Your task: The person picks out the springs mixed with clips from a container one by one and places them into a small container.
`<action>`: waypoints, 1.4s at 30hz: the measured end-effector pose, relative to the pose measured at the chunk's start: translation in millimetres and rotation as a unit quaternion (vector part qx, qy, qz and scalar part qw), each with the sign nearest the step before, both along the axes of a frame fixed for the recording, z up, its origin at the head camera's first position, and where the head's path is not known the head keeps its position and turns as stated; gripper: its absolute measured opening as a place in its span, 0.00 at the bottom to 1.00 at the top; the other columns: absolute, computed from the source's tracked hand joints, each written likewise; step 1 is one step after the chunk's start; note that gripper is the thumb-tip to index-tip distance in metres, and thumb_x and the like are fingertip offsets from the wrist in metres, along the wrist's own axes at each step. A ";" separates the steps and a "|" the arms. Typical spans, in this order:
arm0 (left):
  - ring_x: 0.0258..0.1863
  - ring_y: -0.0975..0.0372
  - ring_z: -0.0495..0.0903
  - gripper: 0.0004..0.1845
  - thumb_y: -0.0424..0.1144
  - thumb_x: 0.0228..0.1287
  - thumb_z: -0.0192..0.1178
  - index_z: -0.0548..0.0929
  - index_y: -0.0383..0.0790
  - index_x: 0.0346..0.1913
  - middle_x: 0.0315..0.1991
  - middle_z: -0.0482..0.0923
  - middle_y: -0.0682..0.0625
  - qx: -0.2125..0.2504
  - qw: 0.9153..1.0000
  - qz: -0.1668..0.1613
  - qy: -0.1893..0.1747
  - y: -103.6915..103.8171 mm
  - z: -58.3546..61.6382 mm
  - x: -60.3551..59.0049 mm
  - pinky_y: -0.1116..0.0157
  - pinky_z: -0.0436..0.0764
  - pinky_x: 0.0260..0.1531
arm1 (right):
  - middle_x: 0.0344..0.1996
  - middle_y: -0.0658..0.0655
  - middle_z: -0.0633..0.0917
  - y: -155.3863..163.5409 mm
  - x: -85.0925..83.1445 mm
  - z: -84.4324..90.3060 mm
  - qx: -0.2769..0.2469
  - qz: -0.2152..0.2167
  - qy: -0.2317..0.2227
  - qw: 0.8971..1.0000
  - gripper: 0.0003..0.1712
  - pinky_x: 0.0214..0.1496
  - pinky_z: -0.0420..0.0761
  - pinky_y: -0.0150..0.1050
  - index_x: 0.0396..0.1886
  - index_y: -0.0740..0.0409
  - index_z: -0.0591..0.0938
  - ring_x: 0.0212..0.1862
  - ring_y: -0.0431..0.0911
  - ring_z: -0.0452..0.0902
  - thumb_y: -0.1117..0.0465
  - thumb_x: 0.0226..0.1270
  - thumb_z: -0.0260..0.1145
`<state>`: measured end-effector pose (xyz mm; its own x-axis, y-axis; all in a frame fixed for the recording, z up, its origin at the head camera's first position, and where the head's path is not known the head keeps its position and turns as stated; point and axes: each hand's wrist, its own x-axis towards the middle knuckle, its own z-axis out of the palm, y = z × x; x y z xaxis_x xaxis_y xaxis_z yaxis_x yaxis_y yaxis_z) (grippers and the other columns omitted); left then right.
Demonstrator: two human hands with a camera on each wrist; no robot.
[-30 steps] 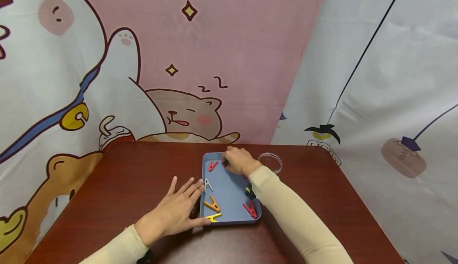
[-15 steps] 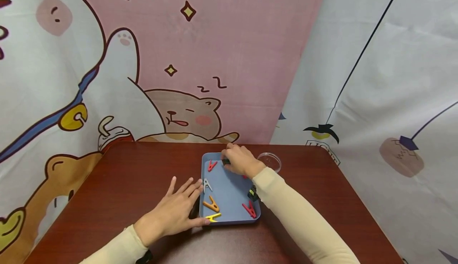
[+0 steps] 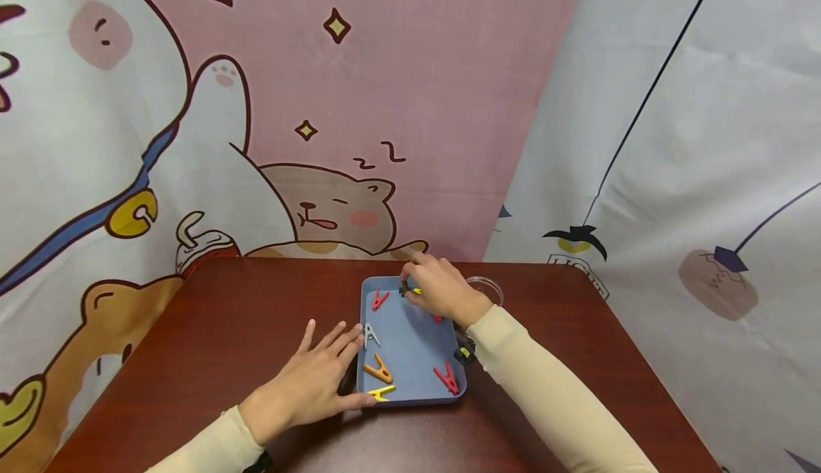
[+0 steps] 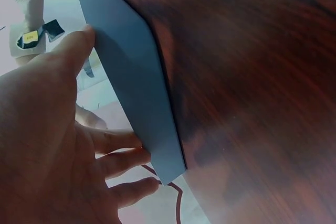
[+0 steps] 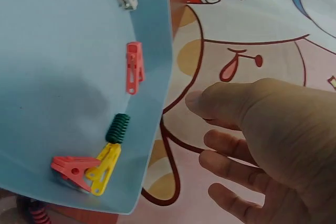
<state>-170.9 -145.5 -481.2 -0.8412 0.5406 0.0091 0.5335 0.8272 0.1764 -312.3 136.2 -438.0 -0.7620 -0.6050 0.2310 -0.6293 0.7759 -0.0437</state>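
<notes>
My left hand lies along the left side of the blue tray, its fairly straight fingers and thumb touching the rim. In the left wrist view, the fingertips meet the tray's outer wall. Over the far end hovers my right hand, fingers loosely bent and holding nothing in the right wrist view. Beneath it lie a dark green coil spring and a yellow clothespin, end to end. A red clothespin touches the yellow one. Another red clothespin lies by the far wall.
Along the tray's left side lie a white clothespin, an orange clothespin and a yellow clothespin. A red clothespin is at near right. A clear round dish stands beyond the right arm, on the brown table.
My right hand has let go of the green spring and drawn slightly up and right, baring the spring and yellow clothespin. The left hand has stayed on the rim.
</notes>
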 end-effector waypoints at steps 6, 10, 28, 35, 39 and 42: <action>0.94 0.41 0.63 0.60 0.83 0.74 0.62 0.73 0.39 0.89 0.93 0.66 0.43 0.000 1.000 0.003 -0.006 0.2 -1.9 0.0 0.20 0.52 0.89 | 0.57 0.57 0.92 9.1 11.7 5.9 -0.019 0.008 0.019 1.000 0.16 0.53 0.94 0.48 0.54 0.53 0.95 0.50 0.49 0.89 0.53 0.74 0.87; 0.95 0.41 0.63 0.59 0.83 0.74 0.63 0.73 0.39 0.90 0.93 0.66 0.43 0.000 1.000 0.004 -0.007 0.1 -2.1 -0.5 0.20 0.52 0.89 | 0.58 0.56 0.91 16.0 18.3 10.2 -0.028 0.005 0.022 0.999 0.16 0.52 0.93 0.47 0.55 0.53 0.94 0.48 0.48 0.88 0.53 0.74 0.86; 0.94 0.40 0.63 0.59 0.82 0.75 0.63 0.73 0.39 0.90 0.94 0.65 0.43 0.001 1.000 0.003 -0.001 -1.1 -5.4 -1.9 0.20 0.50 0.90 | 0.57 0.57 0.92 54.4 33.9 20.6 -0.088 -0.020 0.015 0.996 0.17 0.54 0.94 0.51 0.56 0.56 0.94 0.46 0.48 0.88 0.56 0.73 0.85; 0.94 0.41 0.63 0.58 0.82 0.75 0.63 0.73 0.39 0.89 0.94 0.66 0.43 0.001 1.000 0.003 0.002 -1.1 -5.5 -1.8 0.21 0.51 0.89 | 0.56 0.56 0.91 71.2 38.7 22.2 -0.123 -0.037 -0.015 0.992 0.18 0.41 0.90 0.41 0.57 0.55 0.93 0.38 0.44 0.89 0.57 0.73 0.85; 0.94 0.41 0.64 0.59 0.83 0.75 0.62 0.73 0.39 0.89 0.94 0.66 0.43 -0.001 1.000 0.003 0.003 -1.1 -5.1 -2.2 0.21 0.51 0.89 | 0.55 0.54 0.91 79.8 41.2 22.0 -0.137 -0.048 -0.027 0.989 0.19 0.46 0.94 0.45 0.59 0.55 0.92 0.46 0.46 0.95 0.56 0.74 0.85; 0.94 0.41 0.64 0.59 0.83 0.75 0.62 0.73 0.39 0.90 0.94 0.66 0.43 -0.002 1.000 0.003 0.002 -1.2 -4.8 -2.2 0.21 0.51 0.89 | 0.55 0.52 0.91 85.3 43.1 21.6 -0.141 -0.054 -0.028 0.988 0.19 0.52 0.95 0.49 0.60 0.55 0.92 0.52 0.47 0.95 0.55 0.76 0.84</action>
